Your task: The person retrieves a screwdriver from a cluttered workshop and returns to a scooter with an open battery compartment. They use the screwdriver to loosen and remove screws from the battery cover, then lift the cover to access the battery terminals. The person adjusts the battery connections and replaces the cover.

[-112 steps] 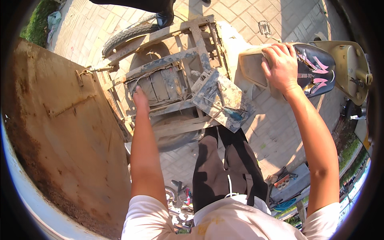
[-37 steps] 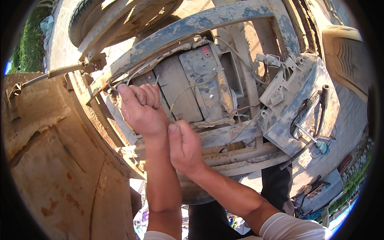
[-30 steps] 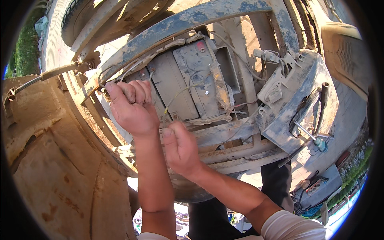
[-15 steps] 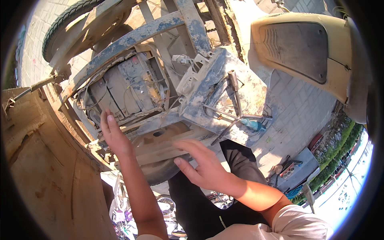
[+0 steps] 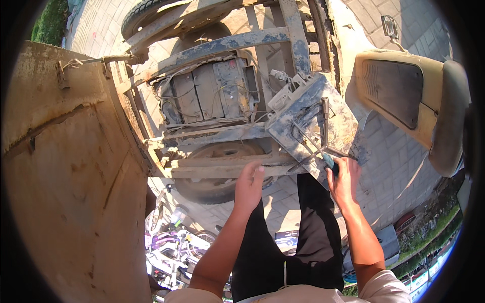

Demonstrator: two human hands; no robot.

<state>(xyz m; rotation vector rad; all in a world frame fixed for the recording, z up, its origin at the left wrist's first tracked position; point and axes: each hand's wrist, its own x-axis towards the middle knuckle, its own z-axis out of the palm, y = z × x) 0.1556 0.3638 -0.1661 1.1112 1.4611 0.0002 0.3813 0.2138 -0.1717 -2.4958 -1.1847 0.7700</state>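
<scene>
My right hand is closed around a teal-handled tool, whose working end I cannot make out. It lies at the near edge of a worn, blue-flecked metal plate. On that plate rest a socket wrench and several thin metal rods, beside a pale plastic connector box. My left hand holds nothing, its fingers loosely extended beside the near rail of a rusty vehicle frame. Inside the frame sit dusty grey batteries with loose wires across them.
A large rusty panel stands along the left. One wheel shows under the near rail, another tyre at the far left. A yellow body part with a dark seat is at right. Bicycles stand behind my legs.
My right hand has moved right and closed on the teal-handled tool. My left hand has moved away from the batteries to the near rail. The view has shifted, so the frame appears further right.
</scene>
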